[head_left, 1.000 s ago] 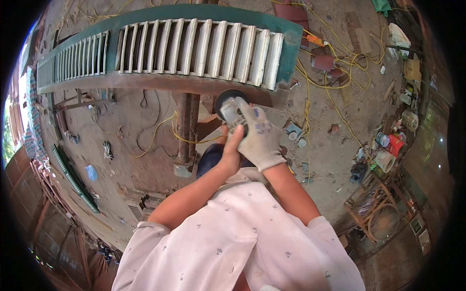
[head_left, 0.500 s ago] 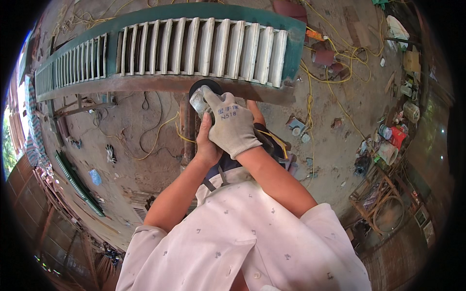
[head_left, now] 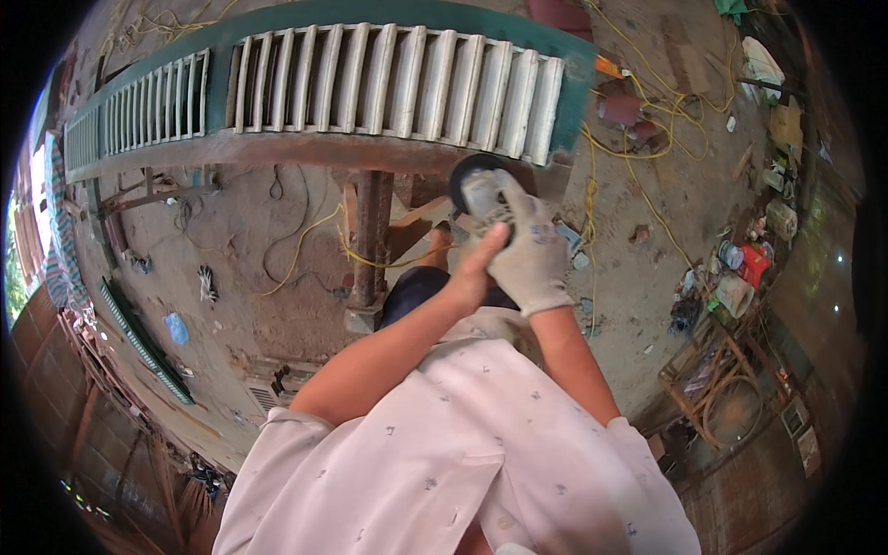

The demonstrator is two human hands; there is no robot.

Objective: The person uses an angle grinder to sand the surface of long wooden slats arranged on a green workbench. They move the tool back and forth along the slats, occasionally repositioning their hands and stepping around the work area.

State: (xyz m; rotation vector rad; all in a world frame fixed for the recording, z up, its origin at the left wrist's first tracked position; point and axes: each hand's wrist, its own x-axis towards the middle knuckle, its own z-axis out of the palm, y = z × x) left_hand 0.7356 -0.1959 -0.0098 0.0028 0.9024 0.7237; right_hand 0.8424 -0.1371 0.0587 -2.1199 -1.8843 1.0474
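Observation:
An angle grinder [head_left: 481, 196] with a dark round disc is held in both hands, up at the near edge of a louvred shutter [head_left: 277, 151]. The shutter has a green frame, pale slats and a bare brown near rail. My right hand [head_left: 535, 259], in a light work glove, wraps over the grinder's head. My bare left hand [head_left: 479, 268] grips its body, thumb upward; most of those fingers are hidden. The disc sits at the rail near the shutter's right end; whether it touches cannot be made out.
A brown post [head_left: 370, 231] stands under the shutter. Yellow cord [head_left: 592, 199] runs over the dirt floor at the right. A loose glove [head_left: 206, 284], blue plastic [head_left: 177, 328] and another green louvred panel [head_left: 143, 342] lie left. Clutter with a red bag [head_left: 757, 264] lines the right side.
Both hands have carried the grinder to the right along the shutter's near rail. The brown post, partly covered before, now shows more fully.

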